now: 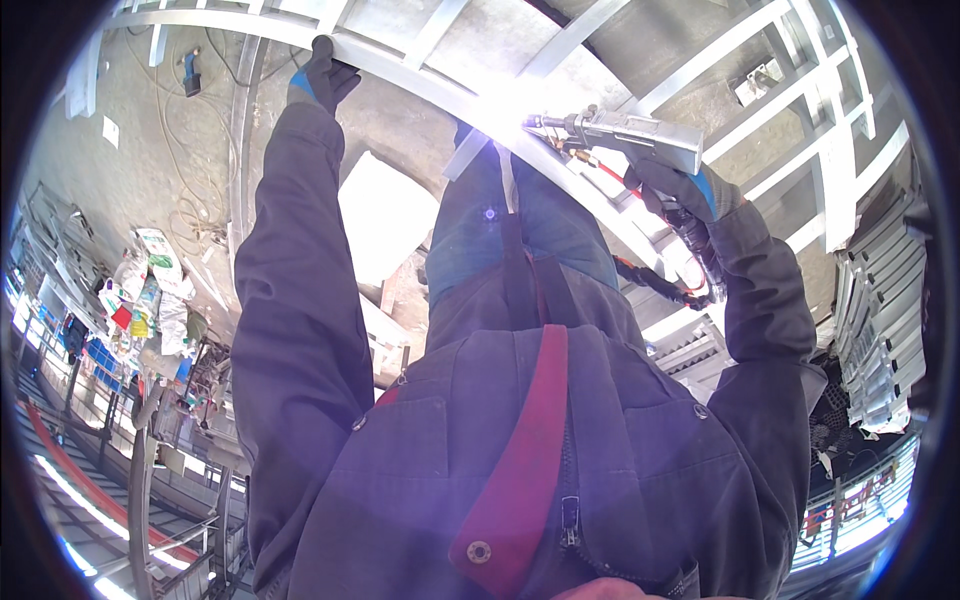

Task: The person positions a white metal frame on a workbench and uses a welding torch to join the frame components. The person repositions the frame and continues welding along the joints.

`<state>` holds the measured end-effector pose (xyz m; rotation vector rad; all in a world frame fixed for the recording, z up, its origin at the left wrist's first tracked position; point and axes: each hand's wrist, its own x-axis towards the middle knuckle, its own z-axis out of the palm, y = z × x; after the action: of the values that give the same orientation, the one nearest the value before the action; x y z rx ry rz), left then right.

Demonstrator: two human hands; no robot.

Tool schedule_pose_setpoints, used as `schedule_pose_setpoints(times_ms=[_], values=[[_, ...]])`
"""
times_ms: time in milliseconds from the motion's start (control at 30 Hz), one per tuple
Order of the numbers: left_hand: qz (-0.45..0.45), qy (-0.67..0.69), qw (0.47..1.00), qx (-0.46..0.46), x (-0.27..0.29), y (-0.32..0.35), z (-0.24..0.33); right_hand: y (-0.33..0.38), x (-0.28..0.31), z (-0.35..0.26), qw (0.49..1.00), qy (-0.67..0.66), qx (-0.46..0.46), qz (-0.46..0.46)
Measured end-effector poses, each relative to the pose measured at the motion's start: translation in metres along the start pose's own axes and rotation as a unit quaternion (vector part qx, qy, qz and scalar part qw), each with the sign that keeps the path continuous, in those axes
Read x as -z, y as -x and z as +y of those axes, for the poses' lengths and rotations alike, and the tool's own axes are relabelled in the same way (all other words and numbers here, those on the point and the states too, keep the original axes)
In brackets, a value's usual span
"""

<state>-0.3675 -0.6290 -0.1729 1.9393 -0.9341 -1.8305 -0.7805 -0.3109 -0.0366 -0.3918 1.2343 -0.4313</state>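
Observation:
A silver-grey welding gun [640, 137] is in my gloved right hand [682, 190], whose fingers are closed around its grip. Its nozzle points left at a pale metal beam [415, 80], where a dazzling white glare hides the joint and the metal around it. Dark hoses and a red line hang below the gun. Farther left, my gloved left hand [331, 78] rests at the near edge of the same beam, with its fingers apart. A short metal piece [464, 157] juts from the beam toward me, left of the glare.
Crossing bars of a metal frame [720, 50] spread over the far right. A blue-and-black power tool [191, 74] and loose cables lie on the concrete floor at left. Bags and packages [160, 285] are heaped nearer. Stacked metal profiles [885, 330] stand at right.

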Motion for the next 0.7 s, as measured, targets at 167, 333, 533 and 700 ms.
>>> schedule_pose_setpoints(times_ms=[167, 333, 533, 700], values=[[-0.007, -0.009, 1.000, -0.001, 0.002, -0.002, 0.003, 0.011, -0.002, 0.000, 0.999, -0.031, -0.017, 0.001], [-0.013, -0.003, 1.000, 0.002, -0.001, 0.002, 0.004, 0.056, -0.022, 0.021, 0.999, -0.012, 0.033, 0.000], [-0.038, -0.007, 0.999, 0.021, -0.003, 0.007, 0.009, 0.076, -0.127, 0.049, 0.927, 0.233, 0.230, 0.184], [-0.063, -0.003, 0.998, -0.009, 0.001, -0.006, -0.006, 0.065, -0.224, 0.048, 0.889, 0.396, 0.094, 0.212]])
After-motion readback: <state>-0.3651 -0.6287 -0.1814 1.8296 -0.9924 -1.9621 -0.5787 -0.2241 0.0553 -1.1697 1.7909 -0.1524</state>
